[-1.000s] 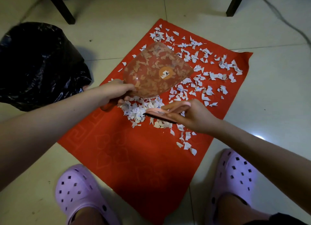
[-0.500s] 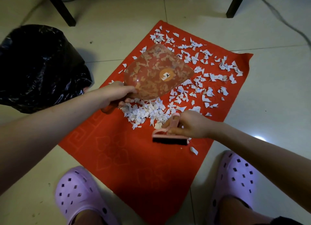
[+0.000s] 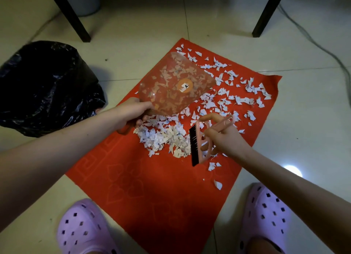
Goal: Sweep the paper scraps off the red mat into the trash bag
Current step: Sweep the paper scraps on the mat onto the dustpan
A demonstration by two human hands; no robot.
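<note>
A red mat (image 3: pixel 152 187) lies on the tiled floor, strewn with white paper scraps (image 3: pixel 233 100) over its far half and a denser heap (image 3: pixel 165 138) near the middle. My left hand (image 3: pixel 133 113) grips the handle of a clear pink dustpan (image 3: pixel 176 84), which is tilted up above the mat. My right hand (image 3: pixel 222 138) holds a small pink brush (image 3: pixel 197 141) with black bristles, turned on edge just right of the heap. The black trash bag (image 3: pixel 45 86) sits on the floor to the left of the mat.
Two dark table legs (image 3: pixel 70 14) (image 3: pixel 267 12) stand beyond the mat. A cable (image 3: pixel 322 46) runs along the floor at the far right. My feet in lilac clogs (image 3: pixel 83 229) (image 3: pixel 266 215) flank the mat's near corner.
My right hand has swung the brush from lying across the heap's near side to standing on edge at its right. The scraps are bunched closer. The dustpan barely moved.
</note>
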